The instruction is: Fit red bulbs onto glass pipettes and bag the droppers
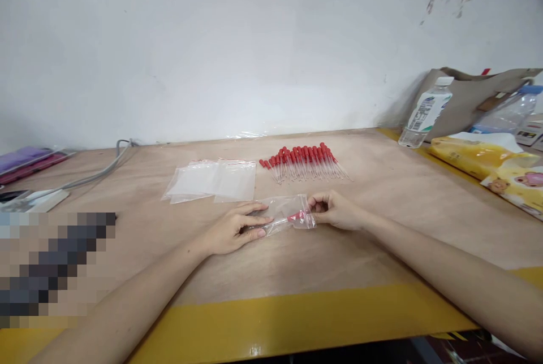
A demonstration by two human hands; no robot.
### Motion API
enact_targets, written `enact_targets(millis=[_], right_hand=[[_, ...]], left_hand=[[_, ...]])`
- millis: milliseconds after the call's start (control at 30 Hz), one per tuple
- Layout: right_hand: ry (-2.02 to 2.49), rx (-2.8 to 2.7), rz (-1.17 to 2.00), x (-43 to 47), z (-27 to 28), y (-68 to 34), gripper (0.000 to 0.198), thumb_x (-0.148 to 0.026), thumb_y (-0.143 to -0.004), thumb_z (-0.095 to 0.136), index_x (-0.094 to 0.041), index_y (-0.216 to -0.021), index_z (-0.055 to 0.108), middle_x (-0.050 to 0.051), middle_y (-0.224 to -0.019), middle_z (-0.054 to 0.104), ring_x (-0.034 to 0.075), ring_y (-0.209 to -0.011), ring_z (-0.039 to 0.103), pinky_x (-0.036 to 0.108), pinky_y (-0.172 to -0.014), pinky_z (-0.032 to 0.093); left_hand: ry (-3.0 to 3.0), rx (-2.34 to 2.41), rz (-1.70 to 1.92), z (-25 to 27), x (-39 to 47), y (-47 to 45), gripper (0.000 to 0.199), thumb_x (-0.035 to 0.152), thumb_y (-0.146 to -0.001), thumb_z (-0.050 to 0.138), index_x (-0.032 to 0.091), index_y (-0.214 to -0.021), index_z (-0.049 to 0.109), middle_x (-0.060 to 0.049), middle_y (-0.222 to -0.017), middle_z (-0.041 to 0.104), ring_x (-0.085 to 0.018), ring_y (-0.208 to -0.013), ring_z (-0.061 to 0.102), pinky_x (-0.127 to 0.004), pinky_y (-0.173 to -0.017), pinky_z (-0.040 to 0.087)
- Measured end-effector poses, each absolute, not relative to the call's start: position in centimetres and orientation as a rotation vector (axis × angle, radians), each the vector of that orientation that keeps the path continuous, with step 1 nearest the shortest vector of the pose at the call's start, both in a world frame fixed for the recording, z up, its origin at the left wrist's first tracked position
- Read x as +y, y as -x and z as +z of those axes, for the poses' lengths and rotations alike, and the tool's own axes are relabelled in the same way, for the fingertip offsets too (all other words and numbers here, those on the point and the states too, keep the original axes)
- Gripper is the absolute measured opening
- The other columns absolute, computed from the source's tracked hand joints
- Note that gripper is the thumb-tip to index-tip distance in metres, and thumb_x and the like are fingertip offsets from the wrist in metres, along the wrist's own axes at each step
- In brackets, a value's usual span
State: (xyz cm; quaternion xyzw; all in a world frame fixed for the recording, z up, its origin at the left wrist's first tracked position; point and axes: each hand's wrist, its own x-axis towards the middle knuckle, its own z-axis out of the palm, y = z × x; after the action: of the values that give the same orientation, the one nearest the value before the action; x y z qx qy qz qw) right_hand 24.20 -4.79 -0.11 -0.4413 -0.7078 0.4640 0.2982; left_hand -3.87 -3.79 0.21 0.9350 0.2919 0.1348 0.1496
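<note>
A clear zip-lock bag lies on the brown table covering in front of me. Inside it is a dropper with a red rubber bulb toward the right end and a clear tube toward the left. My left hand rests on the bag's left end, fingers stretched out and spread. At the zip edge on the right, my right hand pinches the bag between thumb and fingers. Behind the bag lies a row of red-bulbed droppers. Several flat zip-lock bags lie in an overlapping stack to their left.
On the right stand a water bottle, a grey bag and yellow soft packs. A grey cable and purple packets lie at the left. A white wall rises behind; yellow tape lines the front edge.
</note>
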Motion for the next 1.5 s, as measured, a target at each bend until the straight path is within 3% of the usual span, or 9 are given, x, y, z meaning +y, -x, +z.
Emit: enact_targets(millis=[233,467,633,767,967,1100,1167,1300,1500], right_hand=[[1.226,-1.649,1.134,-6.4,-0.2,-22.3,0.026,-0.037,-0.065,0.066,-0.017,-0.070,0.050,-0.003,-0.060,0.053,0.007,-0.047,0.045,0.021,-0.046,0.035],[1.010,-1.709,1.341,-5.4,-0.8,-23.2,0.029,-0.040,-0.064,0.068,-0.016,-0.074,0.053,0.001,-0.071,0.060,0.012,-0.065,0.056,0.024,-0.059,0.043],[0.994,-2.110,0.915,-5.0,-0.5,-24.4,0.014,-0.027,-0.074,0.058,-0.015,-0.069,0.064,0.004,-0.077,0.059,0.011,-0.067,0.053,0.024,-0.060,0.042],[0.929,-2.295,0.769,-4.7,0.1,-25.3,0.013,-0.014,-0.071,0.055,-0.017,-0.070,0.067,0.005,-0.088,0.059,0.013,-0.079,0.055,0.024,-0.067,0.044],[1.350,-1.991,0.564,-1.4,0.5,-25.5,0.015,-0.019,-0.071,0.056,-0.014,-0.080,0.066,0.003,-0.071,0.064,0.012,-0.060,0.054,0.023,-0.055,0.042],[1.489,-1.978,0.281,1.4,1.6,-22.5,0.011,-0.023,-0.068,0.060,-0.016,-0.073,0.067,0.002,-0.067,0.065,0.013,-0.063,0.057,0.024,-0.062,0.043],[1.510,-2.036,0.194,2.8,2.3,-20.4,0.010,-0.021,-0.070,0.059,-0.016,-0.069,0.068,0.004,-0.071,0.066,0.014,-0.070,0.059,0.023,-0.068,0.043],[1.726,-1.993,0.154,5.7,3.2,-16.8,0.020,-0.022,-0.078,0.051,-0.012,-0.082,0.068,0.013,-0.087,0.067,0.020,-0.084,0.060,0.025,-0.072,0.043],[1.909,-1.912,0.221,8.9,3.1,-14.5,0.035,-0.030,-0.073,0.063,-0.007,-0.099,0.062,0.022,-0.097,0.063,0.028,-0.095,0.059,0.032,-0.073,0.046]], left_hand=[[-2.657,0.853,0.427,0.1,-3.8,3.8,0.033,0.036,-0.088,0.043,0.030,-0.119,0.054,-0.002,-0.133,0.045,-0.021,-0.124,0.038,-0.040,-0.102,0.034],[-2.661,0.853,0.406,0.0,-3.6,4.0,0.034,0.035,-0.088,0.043,0.030,-0.121,0.052,-0.003,-0.135,0.043,-0.020,-0.124,0.039,-0.040,-0.102,0.033],[-2.693,0.835,0.367,0.1,-3.5,4.2,0.037,0.036,-0.088,0.043,0.031,-0.125,0.046,-0.002,-0.139,0.038,-0.020,-0.127,0.034,-0.041,-0.104,0.030],[-2.699,0.837,0.353,0.2,-3.4,4.4,0.038,0.036,-0.088,0.044,0.031,-0.125,0.047,-0.002,-0.138,0.038,-0.020,-0.128,0.034,-0.041,-0.105,0.030],[-2.679,0.858,0.343,0.3,-3.4,4.3,0.040,0.038,-0.087,0.045,0.030,-0.126,0.046,-0.003,-0.138,0.039,-0.021,-0.126,0.036,-0.040,-0.104,0.032],[-2.668,0.839,0.351,0.5,-3.5,4.3,0.040,0.039,-0.087,0.045,0.029,-0.126,0.046,-0.003,-0.138,0.038,-0.021,-0.126,0.036,-0.040,-0.104,0.031],[-2.652,0.837,0.351,0.6,-3.6,4.3,0.041,0.039,-0.087,0.045,0.029,-0.126,0.046,-0.003,-0.138,0.038,-0.022,-0.127,0.035,-0.041,-0.104,0.031],[-2.634,0.838,0.342,0.7,-3.7,4.2,0.041,0.039,-0.087,0.045,0.029,-0.126,0.046,-0.003,-0.139,0.037,-0.022,-0.127,0.035,-0.042,-0.104,0.030],[-2.626,0.819,0.351,0.5,-3.6,4.1,0.041,0.039,-0.087,0.045,0.027,-0.126,0.047,-0.005,-0.138,0.038,-0.022,-0.127,0.034,-0.041,-0.105,0.030]])
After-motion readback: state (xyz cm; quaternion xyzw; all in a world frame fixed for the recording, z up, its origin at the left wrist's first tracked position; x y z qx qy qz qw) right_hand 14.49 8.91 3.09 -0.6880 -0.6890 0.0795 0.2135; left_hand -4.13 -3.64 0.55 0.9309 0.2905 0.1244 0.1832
